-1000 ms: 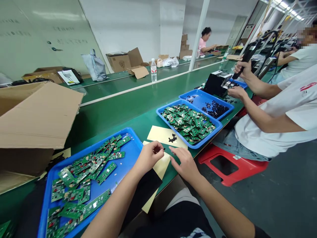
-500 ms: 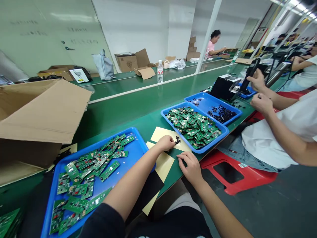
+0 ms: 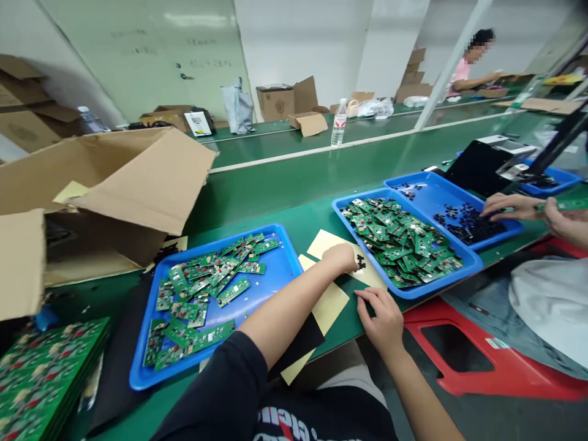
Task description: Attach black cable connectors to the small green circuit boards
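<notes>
My left hand (image 3: 340, 258) is closed over a yellow paper sheet (image 3: 374, 280), its fingertips beside small black parts (image 3: 361, 262). Whatever its fingers hold, if anything, is hidden beneath them. At the green table's front edge, my right hand (image 3: 382, 315) has its thumb and fingers apart, with nothing seen between them. Left of my hands, a blue tray (image 3: 287, 254) holds loose green circuit boards (image 3: 233, 292). To the right, another blue tray (image 3: 399, 293) is heaped with circuit boards (image 3: 404, 239).
Behind the right tray, a blue tray (image 3: 425, 182) holds black parts (image 3: 473, 223). A co-worker's hand (image 3: 512, 206) is there. Stacked board panels (image 3: 46, 373) and an open cardboard box (image 3: 151, 177) stand left. A water bottle (image 3: 339, 122) stands farther back. A red stool (image 3: 509, 367) is at right.
The view has swung left, so things appear farther right. My left hand stays by the black parts. The co-worker's hands have gone from the black device to the parts tray, a green board in one.
</notes>
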